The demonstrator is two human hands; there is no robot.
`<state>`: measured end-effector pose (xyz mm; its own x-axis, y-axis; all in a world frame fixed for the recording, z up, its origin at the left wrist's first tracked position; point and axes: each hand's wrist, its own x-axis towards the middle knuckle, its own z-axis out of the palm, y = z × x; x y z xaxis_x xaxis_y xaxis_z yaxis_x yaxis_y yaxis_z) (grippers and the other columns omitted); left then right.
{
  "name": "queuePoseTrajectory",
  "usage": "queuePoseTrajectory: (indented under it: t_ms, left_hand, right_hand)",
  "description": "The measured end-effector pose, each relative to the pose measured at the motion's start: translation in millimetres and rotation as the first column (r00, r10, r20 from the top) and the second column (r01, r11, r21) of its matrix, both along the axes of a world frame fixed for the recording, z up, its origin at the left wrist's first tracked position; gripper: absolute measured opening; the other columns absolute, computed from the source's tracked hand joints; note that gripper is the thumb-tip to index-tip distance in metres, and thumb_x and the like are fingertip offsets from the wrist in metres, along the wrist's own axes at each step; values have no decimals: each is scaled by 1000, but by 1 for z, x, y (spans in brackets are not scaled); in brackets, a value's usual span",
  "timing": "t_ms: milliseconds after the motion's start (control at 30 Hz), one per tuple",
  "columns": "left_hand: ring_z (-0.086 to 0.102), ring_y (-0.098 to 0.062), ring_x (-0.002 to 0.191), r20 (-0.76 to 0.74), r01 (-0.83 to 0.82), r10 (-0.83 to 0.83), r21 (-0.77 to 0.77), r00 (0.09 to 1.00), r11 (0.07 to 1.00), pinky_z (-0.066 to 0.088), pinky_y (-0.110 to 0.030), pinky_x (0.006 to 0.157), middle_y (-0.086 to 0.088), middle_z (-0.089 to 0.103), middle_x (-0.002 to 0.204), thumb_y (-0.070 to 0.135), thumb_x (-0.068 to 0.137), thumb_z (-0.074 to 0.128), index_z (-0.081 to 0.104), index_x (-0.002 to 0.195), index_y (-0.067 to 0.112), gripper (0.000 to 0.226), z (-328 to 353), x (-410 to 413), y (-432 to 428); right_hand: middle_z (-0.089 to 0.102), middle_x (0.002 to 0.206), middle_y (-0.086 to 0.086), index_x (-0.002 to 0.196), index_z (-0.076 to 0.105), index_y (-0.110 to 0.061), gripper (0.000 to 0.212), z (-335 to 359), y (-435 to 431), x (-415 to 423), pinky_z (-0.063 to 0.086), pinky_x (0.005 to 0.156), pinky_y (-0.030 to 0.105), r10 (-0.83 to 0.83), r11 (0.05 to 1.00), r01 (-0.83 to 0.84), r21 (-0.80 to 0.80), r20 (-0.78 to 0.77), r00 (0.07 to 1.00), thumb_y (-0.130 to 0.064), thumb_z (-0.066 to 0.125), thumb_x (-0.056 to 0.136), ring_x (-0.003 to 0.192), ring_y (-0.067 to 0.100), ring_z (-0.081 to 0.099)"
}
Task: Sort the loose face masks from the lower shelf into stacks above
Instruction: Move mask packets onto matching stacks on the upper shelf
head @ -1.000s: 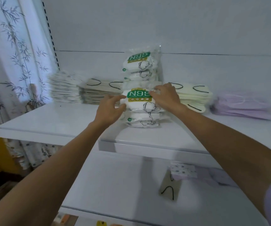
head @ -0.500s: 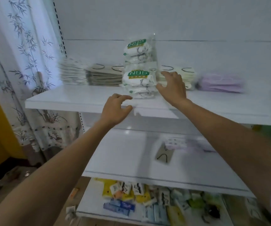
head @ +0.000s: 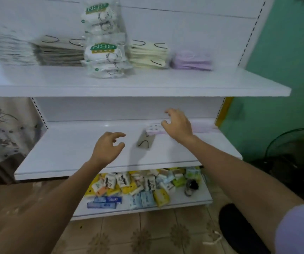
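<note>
We judge the step in hand to be the pick-up of a loose mask from the white lower shelf (head: 70, 149). Three lots lie toward its right:

- a flat grey mask with a black ear loop (head: 145, 142)
- a white mask with dark dots (head: 154, 127), at the grey mask's far end
- pale lilac masks (head: 203, 127), by the back wall

To do this step well, we would take one colour at a time. We would pinch the mask by its body rather than the loop. We would lift it flat, so that it sits square on its match on the white upper shelf (head: 184, 83): the grey-brown stack (head: 59, 54), the cream stack (head: 148, 55) or the lilac stack (head: 191, 60). The far-left stack (head: 10, 46) is too blurred to identify, so the dotted mask's place is unsettled.

The right hand (head: 178, 125) hovers over the dotted mask, fingers spread and slightly bent. We cannot confirm contact. The left hand (head: 109, 147) hangs over bare shelf just left of the grey mask, fingers loosely curled, holding nothing.
</note>
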<state>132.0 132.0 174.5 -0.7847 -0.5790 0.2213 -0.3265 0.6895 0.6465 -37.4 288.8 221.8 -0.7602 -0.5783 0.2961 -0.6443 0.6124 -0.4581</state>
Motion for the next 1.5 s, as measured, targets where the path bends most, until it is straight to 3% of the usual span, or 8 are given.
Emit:
queuePoseTrajectory:
  t_ms: [267,467,667,933,1067,1233,1367,1500]
  left_hand:
    - [55,-24,107,140,8,-32,169,990,986,41,-28,87,-14,54,122,14,88,59,60,121,16,33,-85,-27,11]
    - [55,-25,108,198,-82,33,243,980,967,39,-24,87,-12,57,121,10,87,59,60,121,12,34,-167,-69,-7]
    - [55,-30,106,208,-121,93,128,974,984,43,-32,90,-15,61,113,10,87,57,64,112,6,26,-217,-142,-42]
    - [44,-33,122,339,43,-28,-36,940,998,36,-36,98,-12,50,134,41,81,40,49,133,13,60,-256,-238,-41]
    - [35,-28,129,406,34,42,-178,913,983,27,-36,105,-8,40,141,41,94,38,32,141,17,54,-266,-283,-37]
    - [38,-26,125,437,13,114,-278,892,961,28,-35,102,-7,42,136,37,95,36,34,138,14,49,-268,-255,-40]
    - [52,-30,111,392,4,115,-291,913,957,35,-40,95,-7,58,116,35,92,39,57,119,16,38,-269,-218,-62]
    - [58,-35,94,294,-19,106,-286,950,958,45,-51,86,-9,66,93,30,76,53,72,94,21,27,-263,-192,-77]
  right_hand:
    - [48,140,8,142,40,-12,50,-105,13,-19,33,105,39,-50,977,11,212,180,982,-26,47,94,130,27,38]
    - [47,138,11,135,44,-7,44,-197,-15,-61,32,103,38,0,942,-94,322,280,960,-22,45,94,127,29,38]
    - [37,147,8,137,41,-5,45,-254,-49,-123,31,105,35,133,884,-227,408,245,960,-16,44,94,133,25,33]
    - [28,151,8,134,39,-2,43,-282,-62,-187,33,101,36,202,803,-298,516,236,951,-14,42,93,131,28,34]
    - [20,156,7,140,36,-2,48,-286,-61,-207,29,108,33,247,812,-304,498,178,952,-14,43,94,136,26,30]
    - [29,150,7,131,44,-2,40,-289,-58,-208,36,101,33,228,805,-283,521,170,959,-13,42,93,131,24,34]
    - [37,142,11,131,44,-5,40,-291,-77,-199,35,100,35,244,839,-295,458,167,955,-12,43,92,127,29,36]
    - [49,126,19,117,51,-4,27,-293,-100,-187,39,95,37,88,944,-180,277,313,946,-13,45,92,119,34,44]
